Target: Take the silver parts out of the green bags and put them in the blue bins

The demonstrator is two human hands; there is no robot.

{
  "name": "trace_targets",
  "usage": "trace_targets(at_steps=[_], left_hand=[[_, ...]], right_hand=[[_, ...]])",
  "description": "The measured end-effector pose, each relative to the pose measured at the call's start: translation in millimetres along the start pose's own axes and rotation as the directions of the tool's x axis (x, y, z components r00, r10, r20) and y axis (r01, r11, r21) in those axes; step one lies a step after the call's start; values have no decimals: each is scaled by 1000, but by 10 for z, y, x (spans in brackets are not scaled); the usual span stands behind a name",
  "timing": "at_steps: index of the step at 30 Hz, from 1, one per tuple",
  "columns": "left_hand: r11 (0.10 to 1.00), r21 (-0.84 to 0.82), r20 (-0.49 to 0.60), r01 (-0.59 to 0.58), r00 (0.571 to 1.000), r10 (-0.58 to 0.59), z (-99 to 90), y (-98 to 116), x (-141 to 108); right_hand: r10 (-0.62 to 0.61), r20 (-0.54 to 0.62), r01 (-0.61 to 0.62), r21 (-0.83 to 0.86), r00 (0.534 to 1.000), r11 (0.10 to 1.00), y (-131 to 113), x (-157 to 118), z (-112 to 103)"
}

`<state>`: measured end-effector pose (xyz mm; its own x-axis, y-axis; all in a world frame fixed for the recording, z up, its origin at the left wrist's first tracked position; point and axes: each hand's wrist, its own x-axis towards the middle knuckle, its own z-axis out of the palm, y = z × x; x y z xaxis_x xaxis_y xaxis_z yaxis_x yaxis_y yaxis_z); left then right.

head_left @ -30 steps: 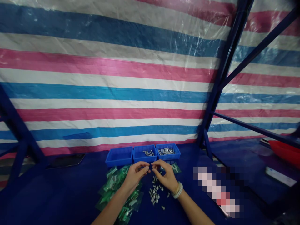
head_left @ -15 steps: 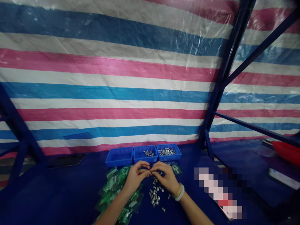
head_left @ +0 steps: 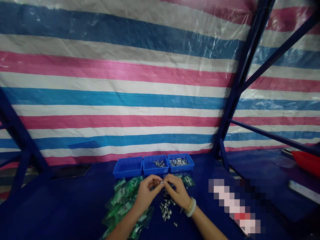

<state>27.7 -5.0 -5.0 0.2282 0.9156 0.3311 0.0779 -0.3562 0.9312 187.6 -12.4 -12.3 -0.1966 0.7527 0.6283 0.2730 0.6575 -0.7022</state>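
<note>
My left hand (head_left: pixel 148 190) and my right hand (head_left: pixel 177 190) meet fingertip to fingertip in front of the blue bins, pinching a small pale piece between them, too small to make out. Loose metal screws (head_left: pixel 165 210) lie on the blue table just below my hands. Left of them, partly under my left forearm, spreads a pile of small clear and green bags (head_left: pixel 122 200). Another such bag (head_left: pixel 188 180) lies beyond my right hand. The middle bin (head_left: pixel 149 168) and the right bin (head_left: pixel 190 166) hold metal parts.
The left blue bin (head_left: pixel 128 167) shows nothing inside. A dark flat object (head_left: pixel 71 171) lies at the back left, a blurred-out pinkish item (head_left: pixel 233 206) at the right. Blue metal posts (head_left: pixel 231 96) frame a striped sheet (head_left: pixel 120 100). A red container (head_left: pixel 306 162) sits far right.
My fingertips have shifted slightly and moved a little lower, and a pale piece now shows between them. Bins and screws lie as before.
</note>
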Motion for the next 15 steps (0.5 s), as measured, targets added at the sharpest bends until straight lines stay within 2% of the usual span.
trace_targets(at_steps=[2,5,9,12,15], left_hand=[[993,89,9,-81,997,80,-16,8,-4],[955,223,18,-194,981,195,-77,26,71],[859,415,9,-301,945,327,-213,109,439],[782,529,6,-331,922,386,-306,217,778],[736,583,-34,-343,895,444,-348,286,899]], right_hand=[[-15,40,15,20,999,1000,4,-2,-2],[-10,1,10,17,1000,1000,14,1,-26],[38,-123,-39,-10,992,999,59,14,-66],[55,-164,-62,-37,985,997,100,26,-86],[57,-181,-69,-58,982,996,121,35,-100]])
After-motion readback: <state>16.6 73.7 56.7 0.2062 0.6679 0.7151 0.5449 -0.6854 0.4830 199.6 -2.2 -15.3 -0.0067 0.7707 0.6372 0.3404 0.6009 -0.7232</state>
